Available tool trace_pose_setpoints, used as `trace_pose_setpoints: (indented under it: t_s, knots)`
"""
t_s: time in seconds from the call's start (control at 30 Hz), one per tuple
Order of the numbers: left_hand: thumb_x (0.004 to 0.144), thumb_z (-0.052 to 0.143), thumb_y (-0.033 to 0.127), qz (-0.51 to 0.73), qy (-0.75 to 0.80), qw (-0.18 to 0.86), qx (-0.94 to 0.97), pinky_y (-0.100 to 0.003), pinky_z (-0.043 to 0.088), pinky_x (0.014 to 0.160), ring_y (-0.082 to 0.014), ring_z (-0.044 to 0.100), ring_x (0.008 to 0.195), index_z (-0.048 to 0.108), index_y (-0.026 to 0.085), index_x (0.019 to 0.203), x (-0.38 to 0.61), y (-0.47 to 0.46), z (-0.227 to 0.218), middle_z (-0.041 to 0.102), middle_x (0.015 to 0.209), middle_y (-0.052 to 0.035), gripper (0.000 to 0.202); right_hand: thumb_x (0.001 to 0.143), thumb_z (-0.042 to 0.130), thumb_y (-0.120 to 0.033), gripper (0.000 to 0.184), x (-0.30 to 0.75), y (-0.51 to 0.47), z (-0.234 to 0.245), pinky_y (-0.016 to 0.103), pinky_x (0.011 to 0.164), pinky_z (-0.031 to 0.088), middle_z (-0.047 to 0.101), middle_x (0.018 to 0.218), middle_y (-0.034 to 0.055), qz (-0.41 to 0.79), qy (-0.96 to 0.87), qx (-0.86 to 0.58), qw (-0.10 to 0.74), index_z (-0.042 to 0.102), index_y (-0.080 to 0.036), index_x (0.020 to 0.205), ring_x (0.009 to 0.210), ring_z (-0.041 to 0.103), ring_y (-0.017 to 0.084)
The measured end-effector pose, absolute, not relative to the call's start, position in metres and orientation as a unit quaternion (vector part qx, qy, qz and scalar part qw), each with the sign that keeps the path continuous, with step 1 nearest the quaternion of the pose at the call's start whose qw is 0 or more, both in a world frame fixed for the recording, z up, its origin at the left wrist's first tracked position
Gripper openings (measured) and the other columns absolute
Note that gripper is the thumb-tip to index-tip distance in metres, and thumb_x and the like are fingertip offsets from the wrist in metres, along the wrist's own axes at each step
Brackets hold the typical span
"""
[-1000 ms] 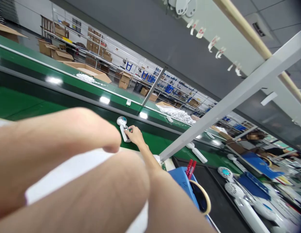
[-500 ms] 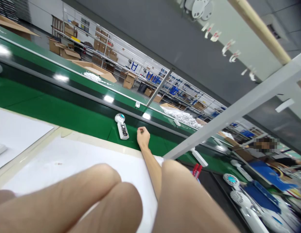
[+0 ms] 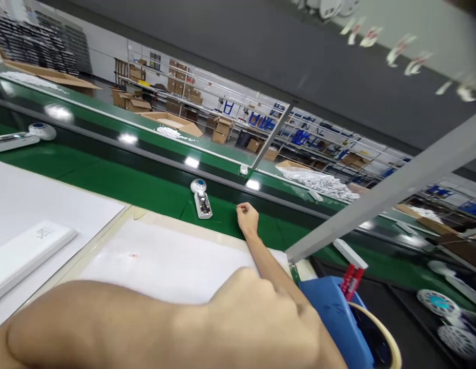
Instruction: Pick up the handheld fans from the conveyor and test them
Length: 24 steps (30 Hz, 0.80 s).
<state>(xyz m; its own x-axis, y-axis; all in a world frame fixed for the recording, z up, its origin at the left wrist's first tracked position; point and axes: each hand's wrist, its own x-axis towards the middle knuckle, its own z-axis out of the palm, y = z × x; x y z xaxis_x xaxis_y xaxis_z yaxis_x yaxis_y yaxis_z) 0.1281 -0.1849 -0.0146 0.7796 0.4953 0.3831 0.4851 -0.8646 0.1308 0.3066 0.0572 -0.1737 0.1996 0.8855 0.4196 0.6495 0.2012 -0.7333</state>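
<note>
My right hand (image 3: 247, 219) reaches over the green conveyor belt (image 3: 118, 184), its fingers curled closed; whatever they hold, if anything, is hidden. Left of it, and apart from it, a white handheld fan (image 3: 203, 205) lies on the belt with its handle open and the inner parts showing. Close to the camera, my left hand (image 3: 256, 312) is a blurred fist in front of my right forearm. Its fingertips are turned out of sight. Beneath the arms, a white sheet (image 3: 164, 256) covers the worktop.
Another opened fan (image 3: 18, 138) lies on the belt at far left. A white box (image 3: 30, 251) rests on the left sheet. At right stand a grey post (image 3: 376, 189) and a blue bin (image 3: 330, 312) with red markers (image 3: 351, 282) and a tape roll (image 3: 391, 338). A shelf hangs overhead.
My view has swung left, bringing the far-left fan into sight. The middle fan has shifted left relative to my right hand, which stays closed. My left fist now shows in the foreground.
</note>
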Motion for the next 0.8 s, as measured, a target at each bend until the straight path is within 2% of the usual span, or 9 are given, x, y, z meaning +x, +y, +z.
trace_pose_setpoints:
  t_s: [0.07, 0.17, 0.23, 0.37, 0.57, 0.8]
  knots:
    - [0.082, 0.065, 0.022, 0.163, 0.230, 0.011, 0.959, -0.035, 0.026, 0.041, -0.0173, 0.055, 0.047, 0.066, 0.023, 0.078, 0.148, -0.161, -0.025, 0.067, 0.064, -0.0030, 0.005, 0.075, 0.052, -0.030, 0.019, 0.306, 0.058, -0.175, 0.028, 0.064, 0.041, 0.062, 0.064, 0.0001, 0.126, -0.620, -0.618, 0.467, 0.067, -0.020, 0.080, 0.061, 0.055, 0.018]
    - [0.092, 0.052, 0.032, 0.126, 0.324, 0.065, 0.935, -0.034, 0.032, 0.050, -0.0242, 0.067, 0.064, 0.066, 0.020, 0.076, 0.170, -0.119, -0.063, 0.072, 0.073, -0.0081, 0.025, 0.074, 0.051, -0.029, 0.018, 0.306, 0.060, -0.177, 0.027, 0.059, 0.039, 0.053, 0.055, -0.0035, 0.131, -0.613, -0.618, 0.474, 0.067, -0.020, 0.078, 0.055, 0.050, 0.016]
    - [0.096, 0.044, 0.029, 0.123, 0.355, 0.058, 0.925, -0.033, 0.035, 0.056, -0.0256, 0.070, 0.073, 0.067, 0.018, 0.079, 0.176, -0.091, -0.092, 0.074, 0.082, -0.0100, 0.031, 0.074, 0.051, -0.030, 0.019, 0.305, 0.061, -0.178, 0.026, 0.056, 0.038, 0.050, 0.052, -0.0047, 0.141, -0.605, -0.617, 0.484, 0.066, -0.020, 0.077, 0.052, 0.048, 0.015]
    - [0.096, 0.041, 0.026, 0.109, 0.401, 0.055, 0.908, -0.031, 0.038, 0.062, -0.0238, 0.070, 0.078, 0.067, 0.019, 0.081, 0.174, -0.057, -0.129, 0.074, 0.084, -0.0069, 0.031, 0.073, 0.050, -0.030, 0.019, 0.304, 0.064, -0.176, 0.025, 0.053, 0.036, 0.048, 0.049, -0.0057, 0.166, -0.581, -0.616, 0.506, 0.065, -0.020, 0.075, 0.050, 0.046, 0.014]
    - [0.093, 0.045, 0.026, 0.104, 0.383, 0.058, 0.916, -0.029, 0.037, 0.065, -0.0196, 0.068, 0.083, 0.068, 0.023, 0.080, 0.171, -0.054, -0.136, 0.074, 0.094, -0.0021, 0.026, 0.072, 0.052, -0.026, 0.014, 0.301, 0.065, -0.176, 0.024, 0.055, 0.033, 0.048, 0.049, -0.0064, 0.185, -0.573, -0.605, 0.521, 0.065, -0.021, 0.072, 0.051, 0.045, 0.013]
    - [0.092, 0.045, 0.024, 0.119, 0.381, 0.079, 0.913, -0.029, 0.036, 0.066, -0.0193, 0.067, 0.081, 0.067, 0.022, 0.078, 0.172, -0.052, -0.138, 0.074, 0.092, -0.0033, 0.026, 0.072, 0.052, -0.024, 0.013, 0.300, 0.065, -0.177, 0.024, 0.054, 0.032, 0.050, 0.051, -0.0062, 0.182, -0.582, -0.604, 0.513, 0.065, -0.021, 0.072, 0.052, 0.045, 0.013]
